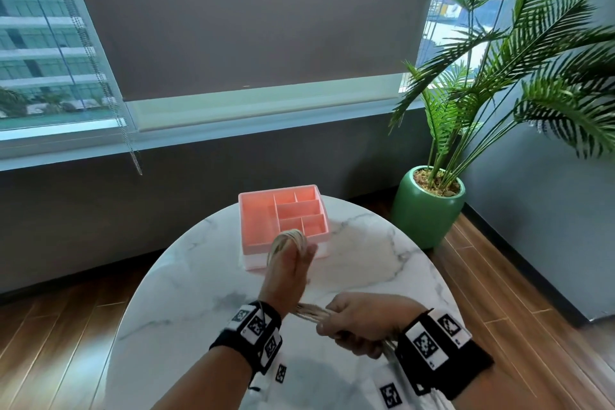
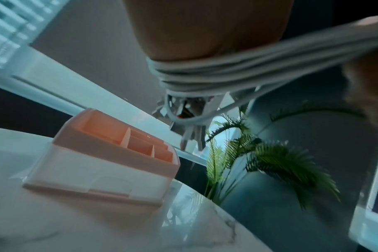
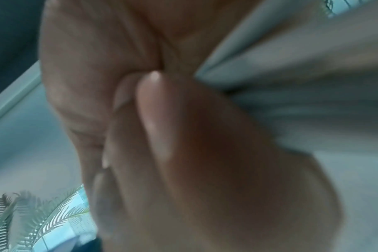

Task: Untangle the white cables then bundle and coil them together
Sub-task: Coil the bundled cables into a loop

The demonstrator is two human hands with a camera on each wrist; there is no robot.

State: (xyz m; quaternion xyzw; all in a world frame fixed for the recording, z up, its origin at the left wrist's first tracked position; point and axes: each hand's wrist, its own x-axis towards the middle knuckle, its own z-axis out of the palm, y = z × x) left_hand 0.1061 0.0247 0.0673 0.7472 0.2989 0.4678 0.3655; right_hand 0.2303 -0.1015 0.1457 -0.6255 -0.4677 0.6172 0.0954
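White cables [image 1: 288,239] are wound in several turns around my left hand [image 1: 288,268], which is held out over the round marble table [image 1: 366,260]. In the left wrist view the coils [image 2: 205,76] cross the palm [image 2: 205,30], and plug ends hang below them. A taut bundle of strands [image 1: 307,311] runs back from the coil, past my left wrist, into my right hand [image 1: 356,323]. That hand grips the strands in a fist close to my body. The right wrist view shows its curled fingers [image 3: 183,153] closed over the blurred cables [image 3: 302,68].
A pink divided organiser [image 1: 259,220] on a white base stands at the table's far edge, just beyond my left hand. A palm in a green pot [image 1: 427,206] stands on the wooden floor to the right. A window with a lowered blind is behind.
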